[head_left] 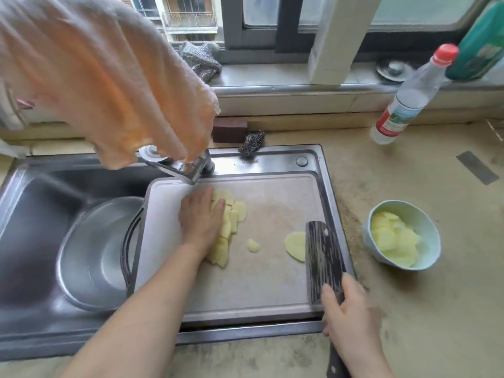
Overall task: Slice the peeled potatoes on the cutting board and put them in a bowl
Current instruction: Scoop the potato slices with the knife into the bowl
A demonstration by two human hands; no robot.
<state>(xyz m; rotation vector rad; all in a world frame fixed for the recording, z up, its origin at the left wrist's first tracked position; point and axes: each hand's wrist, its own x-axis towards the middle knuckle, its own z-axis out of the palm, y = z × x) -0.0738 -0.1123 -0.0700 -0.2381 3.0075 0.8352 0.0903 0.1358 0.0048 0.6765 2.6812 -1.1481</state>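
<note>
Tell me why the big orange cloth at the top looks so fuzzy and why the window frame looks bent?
Head view: the orange cloth hangs very close to the camera, so it is blurred and looms large; the wide-angle lens bends the window frame and tilts the bottle near the edge; soft daylight from the window leaves a pale glare on the metal bowl in the sink, while the potato slices stay fairly sharp.

The cutting board (261, 268) lay over the sink (41, 214), with sliced potato (227, 225) on its left part, a basin (92, 255) to its left, and a bowl (401, 233) of slices to its right.
</note>
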